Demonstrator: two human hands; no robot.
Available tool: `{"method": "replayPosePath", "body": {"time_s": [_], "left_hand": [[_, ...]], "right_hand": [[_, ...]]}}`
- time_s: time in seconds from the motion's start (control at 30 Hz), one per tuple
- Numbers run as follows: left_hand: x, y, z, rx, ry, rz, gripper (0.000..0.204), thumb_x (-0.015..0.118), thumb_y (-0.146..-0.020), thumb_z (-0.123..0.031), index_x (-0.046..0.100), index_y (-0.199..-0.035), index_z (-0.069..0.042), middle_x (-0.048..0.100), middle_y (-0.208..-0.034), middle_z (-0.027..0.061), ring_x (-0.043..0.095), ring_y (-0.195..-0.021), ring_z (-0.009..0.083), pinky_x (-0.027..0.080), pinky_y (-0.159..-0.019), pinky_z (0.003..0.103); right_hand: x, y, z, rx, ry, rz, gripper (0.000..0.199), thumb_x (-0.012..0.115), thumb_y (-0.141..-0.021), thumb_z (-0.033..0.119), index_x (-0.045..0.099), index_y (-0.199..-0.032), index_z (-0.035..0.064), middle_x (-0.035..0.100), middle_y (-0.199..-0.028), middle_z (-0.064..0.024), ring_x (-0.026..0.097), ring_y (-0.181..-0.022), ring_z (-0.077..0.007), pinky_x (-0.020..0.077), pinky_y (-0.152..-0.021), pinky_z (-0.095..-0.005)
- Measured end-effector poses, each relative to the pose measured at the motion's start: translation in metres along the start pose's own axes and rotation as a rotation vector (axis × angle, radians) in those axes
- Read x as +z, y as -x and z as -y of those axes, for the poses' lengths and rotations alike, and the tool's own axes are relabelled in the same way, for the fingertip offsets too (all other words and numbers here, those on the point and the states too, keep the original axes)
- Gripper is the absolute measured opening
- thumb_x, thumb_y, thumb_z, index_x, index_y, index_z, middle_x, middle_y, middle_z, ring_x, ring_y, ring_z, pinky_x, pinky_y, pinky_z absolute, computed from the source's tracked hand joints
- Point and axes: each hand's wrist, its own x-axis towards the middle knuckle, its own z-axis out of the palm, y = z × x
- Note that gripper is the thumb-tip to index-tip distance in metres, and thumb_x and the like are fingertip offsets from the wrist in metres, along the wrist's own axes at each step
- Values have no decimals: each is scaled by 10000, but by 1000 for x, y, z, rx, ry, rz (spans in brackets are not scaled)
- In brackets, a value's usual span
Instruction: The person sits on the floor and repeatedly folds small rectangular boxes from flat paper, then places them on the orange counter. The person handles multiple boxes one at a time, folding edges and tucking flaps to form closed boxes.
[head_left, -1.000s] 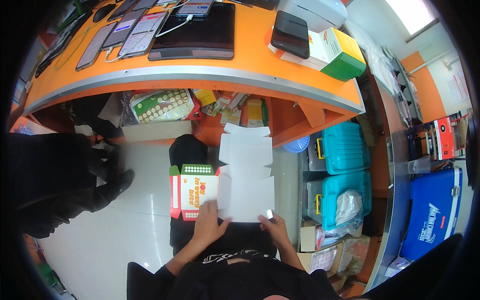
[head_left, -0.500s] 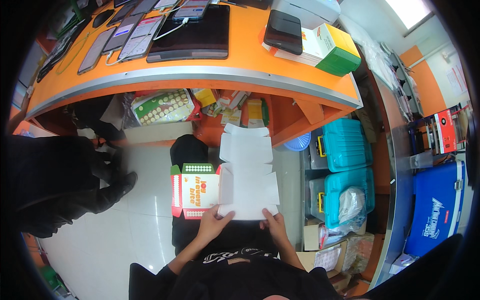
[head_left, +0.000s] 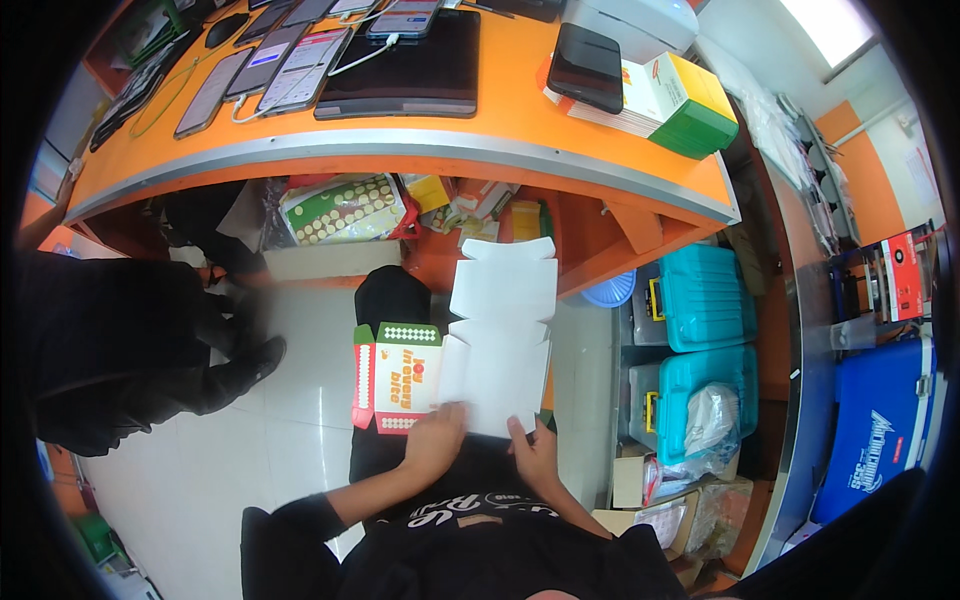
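Note:
I hold a flat, unfolded white cardboard box blank [head_left: 502, 335] over my lap. My left hand [head_left: 436, 437] grips its lower left edge. My right hand [head_left: 535, 447] grips its lower right edge. Beneath the blank, sticking out to the left, lies a printed box blank [head_left: 397, 377] in white, red and green. Both hands are close together near my body, above my dark trousers.
A curved orange counter [head_left: 420, 140] spans the top, with several phones, a dark tablet [head_left: 404, 68] and a stack of flat boxes [head_left: 672, 100]. Teal plastic bins [head_left: 697, 300] stand at the right, a blue bag [head_left: 880, 425] beyond. Another person in dark clothes [head_left: 110, 350] stands at the left.
My right hand slid left along the blank's lower edge, closer to my left hand. The white blank shifted slightly.

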Motion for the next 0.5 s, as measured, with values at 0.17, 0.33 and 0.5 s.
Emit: {"method": "replayPosePath", "body": {"time_s": [0.17, 0.33, 0.5], "left_hand": [[38, -7, -5, 197, -491, 60, 109, 574, -826, -146, 542, -896, -67, 553, -761, 43, 595, -636, 170, 484, -542, 297], [54, -14, -11, 234, -776, 114, 70, 550, -817, -153, 543, -855, -95, 518, -723, 11, 557, -611, 115, 462, -517, 267], [21, -17, -6, 135, -399, 139, 151, 551, -871, -193, 572, -873, -44, 584, -731, 81, 622, -636, 205, 506, -520, 327]], "right_hand": [[2, -5, -7, -117, 179, -62, 358, 569, -960, 311, 612, -968, -44, 578, -590, -80, 560, -504, -171, 444, -507, -315], [1, -6, -15, -158, 247, -57, 372, 549, -960, 308, 587, -970, -61, 590, -602, -168, 584, -509, -270, 470, -530, -367], [-20, -18, -25, 63, 55, -22, 400, 503, -985, 349, 583, -1011, -42, 617, -631, -113, 600, -540, -192, 463, -526, -314]]}}
